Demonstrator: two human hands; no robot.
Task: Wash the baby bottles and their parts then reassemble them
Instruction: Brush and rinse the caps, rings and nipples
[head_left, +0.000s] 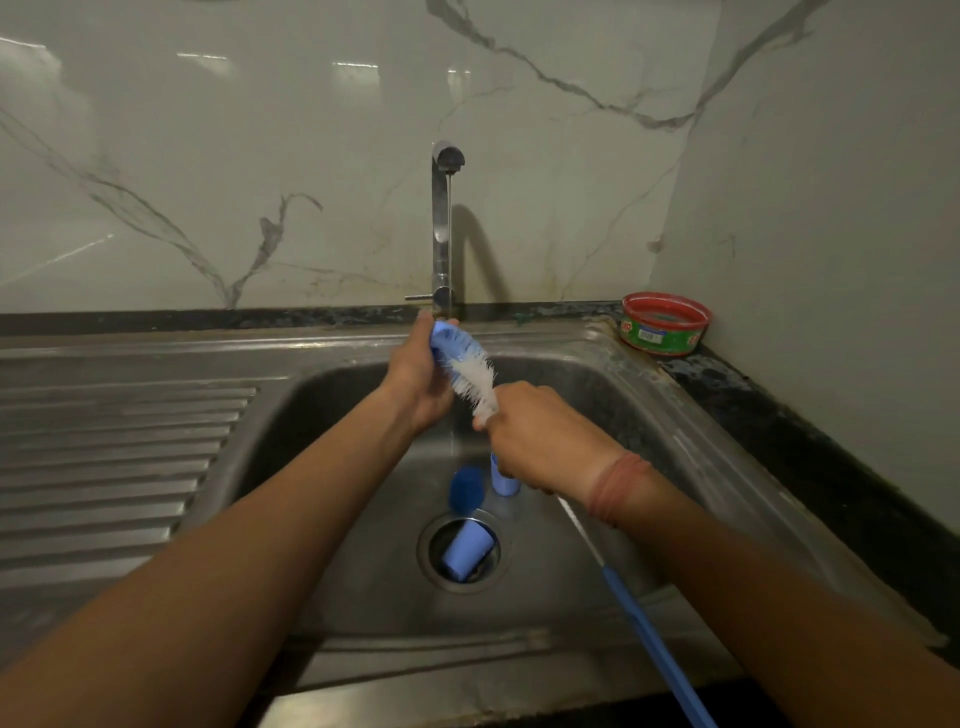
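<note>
Over the steel sink (332, 395) my left hand (415, 379) grips a pale blue bottle part (451, 338) just under the running tap (441, 223). My right hand (545, 436) holds a bottle brush (475, 382) by its wire; the white bristles lie against the blue part. The brush's blue handle (654, 639) trails toward me. On the sink floor a round dark blue piece (466, 488) lies flat, a pale blue cap (503, 480) stands beside it, and another pale blue cap (467, 551) rests tilted in the drain (462, 551).
A ribbed steel draining board (114, 467) lies to the left of the basin. A red and green tub (665, 322) of dish soap sits on the dark counter at the back right corner. Marble walls close in behind and on the right.
</note>
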